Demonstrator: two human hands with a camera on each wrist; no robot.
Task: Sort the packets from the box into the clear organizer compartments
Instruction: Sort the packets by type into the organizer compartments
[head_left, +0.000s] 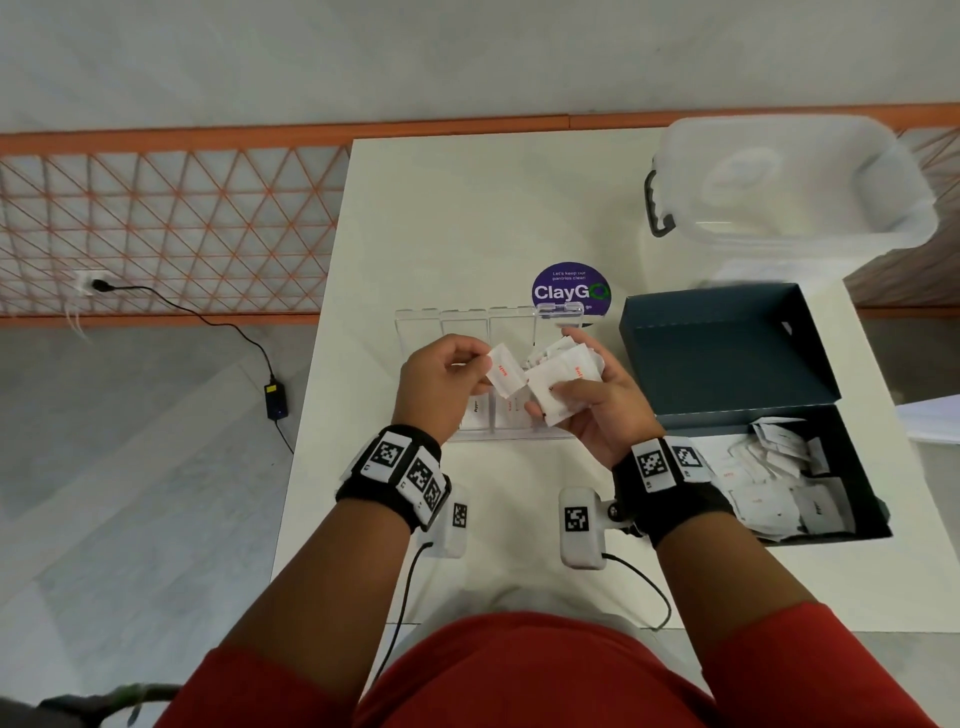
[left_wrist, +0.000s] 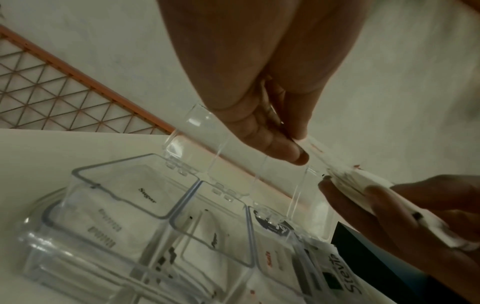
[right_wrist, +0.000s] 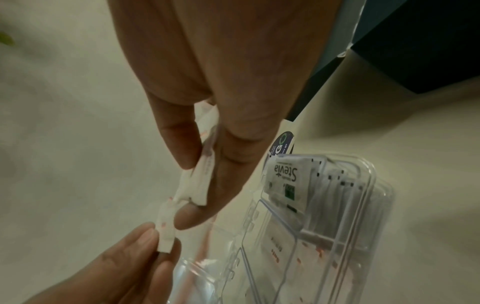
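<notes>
One packet (head_left: 503, 370) with red lettering is pinched in the left hand (head_left: 441, 379), peeled from the stack (head_left: 563, 387) that the right hand (head_left: 597, 410) clasps, both above the organizer (head_left: 467, 322) mid-worktop (head_left: 467, 208). Best to read its label, then drop it into the matching open compartment; the box (head_left: 748, 364) waits at the right edge.

My head cam looks steeply down at the table (head_left: 415, 208); wrist cams sit close under each palm, facing 12 o'clock. All three share the clear organizer (head_left: 467, 322) (left_wrist: 155, 216) (right_wrist: 324, 216).
</notes>
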